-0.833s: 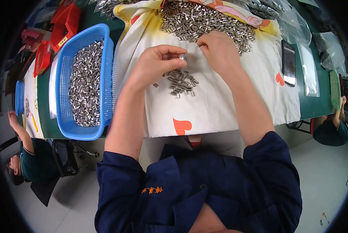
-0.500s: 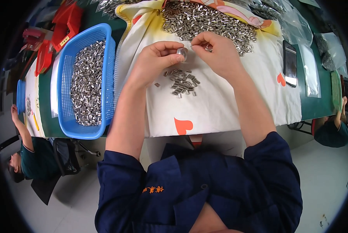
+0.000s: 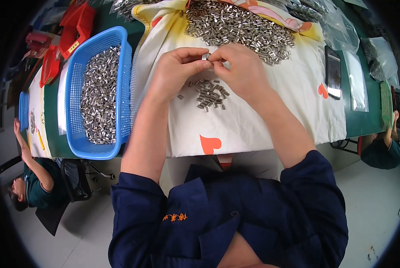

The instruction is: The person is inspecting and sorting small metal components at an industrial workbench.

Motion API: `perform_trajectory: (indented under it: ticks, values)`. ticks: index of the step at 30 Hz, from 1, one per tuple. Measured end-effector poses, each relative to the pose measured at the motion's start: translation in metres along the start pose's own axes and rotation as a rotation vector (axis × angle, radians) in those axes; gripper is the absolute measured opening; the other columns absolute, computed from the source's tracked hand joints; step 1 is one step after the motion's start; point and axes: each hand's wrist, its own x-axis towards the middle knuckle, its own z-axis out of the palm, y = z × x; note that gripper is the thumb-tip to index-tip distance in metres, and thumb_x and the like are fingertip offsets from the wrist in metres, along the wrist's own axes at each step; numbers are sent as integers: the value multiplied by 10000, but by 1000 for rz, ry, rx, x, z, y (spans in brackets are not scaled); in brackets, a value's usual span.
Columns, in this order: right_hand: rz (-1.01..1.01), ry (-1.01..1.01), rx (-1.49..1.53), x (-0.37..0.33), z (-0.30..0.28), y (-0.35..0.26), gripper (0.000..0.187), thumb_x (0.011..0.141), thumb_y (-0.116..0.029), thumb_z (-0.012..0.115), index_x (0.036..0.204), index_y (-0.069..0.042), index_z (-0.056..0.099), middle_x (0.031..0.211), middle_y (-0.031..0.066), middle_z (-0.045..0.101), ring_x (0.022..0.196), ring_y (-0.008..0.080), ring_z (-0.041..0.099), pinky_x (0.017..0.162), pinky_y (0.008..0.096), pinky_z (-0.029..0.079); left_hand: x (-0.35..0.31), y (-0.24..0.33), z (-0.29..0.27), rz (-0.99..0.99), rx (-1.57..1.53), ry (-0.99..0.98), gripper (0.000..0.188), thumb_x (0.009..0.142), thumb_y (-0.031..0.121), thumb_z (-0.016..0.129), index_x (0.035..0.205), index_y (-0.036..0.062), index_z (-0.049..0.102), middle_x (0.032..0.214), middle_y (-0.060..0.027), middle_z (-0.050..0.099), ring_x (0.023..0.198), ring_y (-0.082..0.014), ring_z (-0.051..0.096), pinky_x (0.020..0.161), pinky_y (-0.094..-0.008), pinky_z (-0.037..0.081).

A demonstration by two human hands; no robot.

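Left hand [image 3: 175, 69] holds a shiny metal ring [image 3: 205, 56] between thumb and fingers, above the cloth [image 3: 244, 129] and just beyond the small pile [image 3: 211, 94] of metal tubes. Right hand [image 3: 242, 67] has come over from the edge of the big pile [image 3: 240, 33], where it was 0.8 s ago; at 0.5 s a gap still showed between the hands, now its fingers meet the ring. Right fingers are narrow, pinched at the ring; can't tell if they also grip a tube, view blocked. Ring faced the camera more at 0.5 s, now mostly covered by fingers. Left hand has barely moved since 0.5 s. Small pile looks the same, one tube lying apart on its left. Basket [image 3: 69, 102] full of tubes unchanged at left, phone [image 3: 333, 73] unchanged at right by the cloth, on the green surface [image 3: 364, 123]. Co-worker [image 3: 43, 176] at far left has shifted an arm.
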Motion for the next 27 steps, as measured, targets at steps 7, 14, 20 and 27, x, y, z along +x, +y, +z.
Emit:
perform_trajectory:
  ticks: [7, 14, 20, 27]
  values:
    - [161, -102, 181, 3, -10, 5, 63, 691, -86, 598, 733, -41, 610, 699, 76, 607, 651, 209, 585, 600, 299, 466, -1, 0, -2, -20, -22, -23, 291, 731, -9, 633, 1013, -42, 572, 860, -83, 624, 748, -107, 590, 684, -200, 473]
    - [399, -312, 344, 12, -25, 18, 115, 718, -107, 608, 812, -43, 620, 697, 27, 594, 648, 119, 550, 610, 242, 444, -4, 3, 0, -50, 86, -114, 277, 731, 8, 644, 998, -38, 584, 820, -67, 632, 749, -99, 593, 676, -195, 468]
    - [7, -15, -223, 10, 4, 44, 101, 695, -150, 600, 766, -85, 631, 717, 57, 565, 760, 242, 534, 695, 373, 413, -4, 4, 3, -55, 219, -156, 261, 738, 12, 637, 990, -34, 587, 822, -60, 631, 746, -85, 591, 676, -189, 466]
    - [-13, -35, -403, 7, 10, 33, 58, 680, -135, 611, 710, -89, 631, 749, 48, 567, 793, 228, 523, 711, 360, 401, -2, 0, 2, -57, 136, -118, 258, 738, 8, 636, 989, -30, 587, 826, -56, 628, 746, -86, 586, 681, -192, 468]
